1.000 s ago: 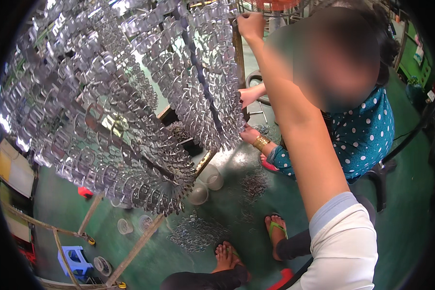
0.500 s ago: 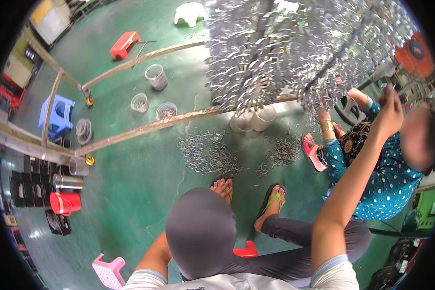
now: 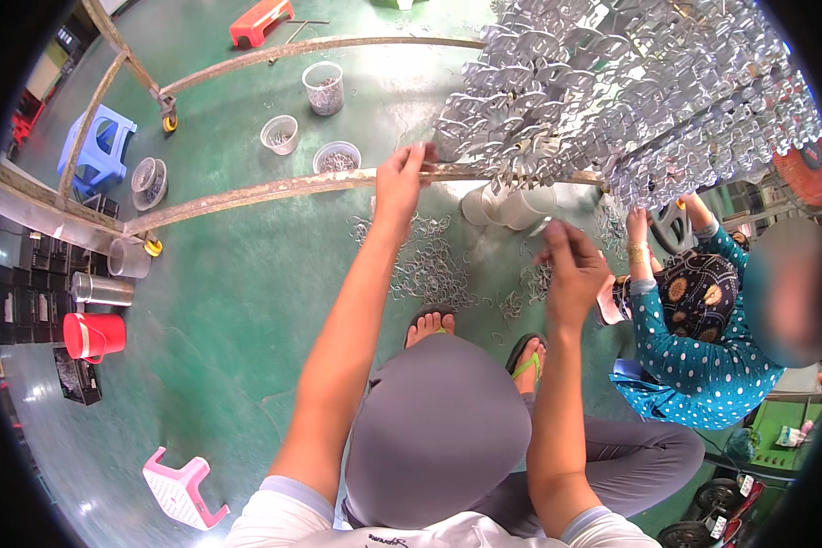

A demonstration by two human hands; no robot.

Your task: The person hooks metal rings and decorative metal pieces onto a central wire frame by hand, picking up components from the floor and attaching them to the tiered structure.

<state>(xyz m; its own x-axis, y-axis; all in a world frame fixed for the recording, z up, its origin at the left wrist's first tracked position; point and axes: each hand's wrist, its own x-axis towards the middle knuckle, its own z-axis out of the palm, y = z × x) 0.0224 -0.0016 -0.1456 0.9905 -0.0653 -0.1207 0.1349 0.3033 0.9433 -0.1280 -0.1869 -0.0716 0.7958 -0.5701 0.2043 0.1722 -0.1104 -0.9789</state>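
Strings of shiny curved metal pieces (image 3: 557,100) hang in dense rows from above, at the upper right. My left hand (image 3: 400,183) is raised beside their lower left edge, fingers closed; what they hold, if anything, I cannot make out. In front of the rows, my right hand (image 3: 573,269) pinches a small shiny metal piece (image 3: 541,226), blurred at its fingertips. Below both hands, a pile of small wire hooks (image 3: 429,265) is spread on the green floor near my feet. A second, smaller heap of hooks (image 3: 536,281) is partly hidden behind my right hand.
A rusty rack bar (image 3: 247,197) crosses low ahead. Beyond it stand clear tubs of metal bits (image 3: 323,89); empty-looking tubs (image 3: 526,208) stand under the rows. To the right crouches a person in teal dotted clothes (image 3: 694,365), hands at the rows. A pink stool (image 3: 184,489) stands lower left.
My left hand has come up from behind my knee to the rows' left edge. My right hand has dropped and moved left from the far right. The view has shifted.
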